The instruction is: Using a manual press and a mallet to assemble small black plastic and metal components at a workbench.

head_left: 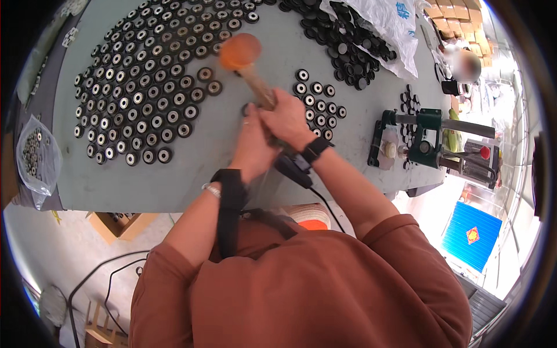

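Note:
My right hand (286,118) is closed round the wooden handle of a mallet (241,51) with an orange head. The mallet's head is over the table, near the edge of the wheel group. My left hand (253,148), smeared by motion, is just left of and below the right one. At its fingertips shows the edge of a small black round piece (245,109), mostly hidden by the fingers. Many small black wheels with metal bearing centres (138,98) lie in a wide group to the left. A smaller group of such wheels (320,105) lies right of my right hand.
A grey table (197,168) bears everything. Plain black discs (348,58) are heaped beside a white plastic bag (386,26) at the back. A green hand press (426,139) stands at right. A clear bag of small parts (38,159) hangs at the left edge. A blurred person (464,66) is far right.

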The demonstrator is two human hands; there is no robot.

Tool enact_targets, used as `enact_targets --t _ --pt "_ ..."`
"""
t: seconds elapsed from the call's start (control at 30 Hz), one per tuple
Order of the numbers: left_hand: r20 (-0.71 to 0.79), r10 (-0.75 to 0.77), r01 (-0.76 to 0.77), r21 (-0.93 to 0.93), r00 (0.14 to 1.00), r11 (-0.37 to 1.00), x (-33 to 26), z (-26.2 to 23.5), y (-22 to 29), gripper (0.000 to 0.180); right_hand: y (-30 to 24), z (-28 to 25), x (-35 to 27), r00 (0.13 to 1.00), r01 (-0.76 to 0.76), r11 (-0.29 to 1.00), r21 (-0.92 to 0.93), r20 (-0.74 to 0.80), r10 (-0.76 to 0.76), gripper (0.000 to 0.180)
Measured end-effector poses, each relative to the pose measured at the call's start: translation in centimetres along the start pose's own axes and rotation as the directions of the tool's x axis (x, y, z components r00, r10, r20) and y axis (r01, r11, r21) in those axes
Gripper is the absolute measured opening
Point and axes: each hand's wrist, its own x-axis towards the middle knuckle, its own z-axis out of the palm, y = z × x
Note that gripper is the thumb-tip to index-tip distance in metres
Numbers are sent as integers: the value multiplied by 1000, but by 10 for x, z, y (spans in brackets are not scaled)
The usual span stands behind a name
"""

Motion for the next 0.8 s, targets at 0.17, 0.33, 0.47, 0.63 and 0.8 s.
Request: enact_targets --t 0.17,0.33,0.47,0.63,0.8 --pt "309 -31 80 -147 951 986 23 20 9 82 38 -37 -7 987 79 996 -27 -141 -82 35" --pt "98 235 -251 522 967 815 -5 0 25 77 27 -70 -27 989 -34 996 86 -140 45 41" --pt "195 237 -305 529 952 792 -10 -11 26 71 -7 -76 -46 986 -165 926 339 22 167 48" --pt "444 38 -167 255 895 952 -12 -7 32 65 -13 -66 -45 999 30 876 482 -38 -13 58" --pt "363 153 -312 433 919 846 -45 -49 26 46 -9 -44 -38 968 213 968 132 -165 -191 55"
